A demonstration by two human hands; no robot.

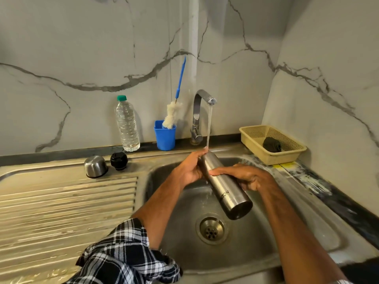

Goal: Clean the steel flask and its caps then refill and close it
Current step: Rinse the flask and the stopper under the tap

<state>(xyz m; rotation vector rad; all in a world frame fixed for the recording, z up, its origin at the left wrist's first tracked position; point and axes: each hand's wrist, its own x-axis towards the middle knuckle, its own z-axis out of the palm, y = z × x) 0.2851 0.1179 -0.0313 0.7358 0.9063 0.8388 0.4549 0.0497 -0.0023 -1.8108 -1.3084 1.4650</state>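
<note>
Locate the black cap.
Head view: black cap on the drainboard, left of the sink, just right of the steel cup cap, near the water bottle.

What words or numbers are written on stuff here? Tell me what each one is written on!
"TON": printed along the side of the steel flask; it is the end of a longer word, and the letters before it are too blurred to read.
The plastic bottle shows no label or writing.
Nothing else here carries text I can read.
</note>
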